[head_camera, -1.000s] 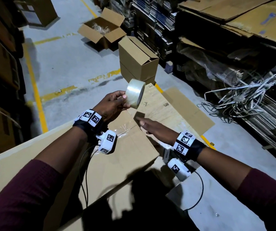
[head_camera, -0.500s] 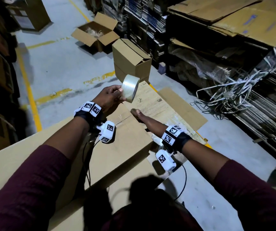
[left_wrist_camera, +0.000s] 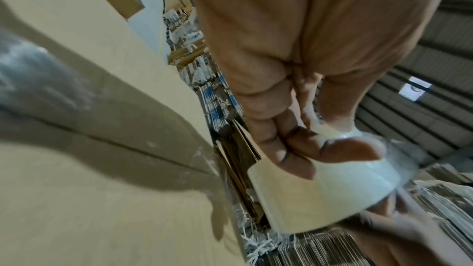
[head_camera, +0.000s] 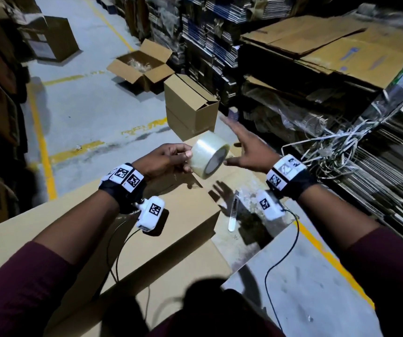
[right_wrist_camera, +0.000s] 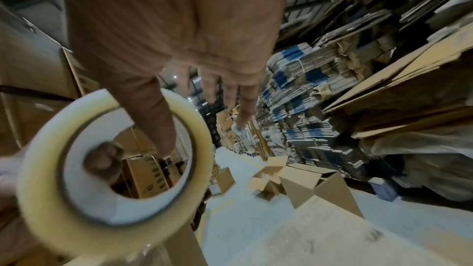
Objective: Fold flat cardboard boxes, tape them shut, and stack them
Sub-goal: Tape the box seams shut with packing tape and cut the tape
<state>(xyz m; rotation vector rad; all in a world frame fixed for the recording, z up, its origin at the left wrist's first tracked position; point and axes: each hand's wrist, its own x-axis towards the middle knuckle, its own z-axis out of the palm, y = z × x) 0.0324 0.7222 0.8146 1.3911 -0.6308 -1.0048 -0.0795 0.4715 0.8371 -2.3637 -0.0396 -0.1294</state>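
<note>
My left hand point(head_camera: 171, 159) grips a roll of clear packing tape point(head_camera: 209, 158) above a folded brown cardboard box point(head_camera: 171, 229). In the left wrist view its fingers point(left_wrist_camera: 289, 149) curl over the tape roll point(left_wrist_camera: 314, 195). My right hand point(head_camera: 246, 147) hovers just right of the roll with fingers spread and straight, thumb next to the roll's core. The right wrist view shows the tape roll point(right_wrist_camera: 107, 169) side-on, my thumb across its opening. A slim white cutter point(head_camera: 233, 211) lies on flat cardboard beside the box.
A stack of two closed boxes point(head_camera: 190, 110) stands on the floor ahead, with an open box point(head_camera: 142, 66) behind it. Piles of flat cardboard point(head_camera: 329, 49) and tangled white strapping point(head_camera: 329, 147) fill the right. Yellow lines mark the grey floor.
My right hand has lifted off the box top and risen beside the tape roll, fingers spread. The left hand still holds the roll, turned a little, its core now facing the right hand.
</note>
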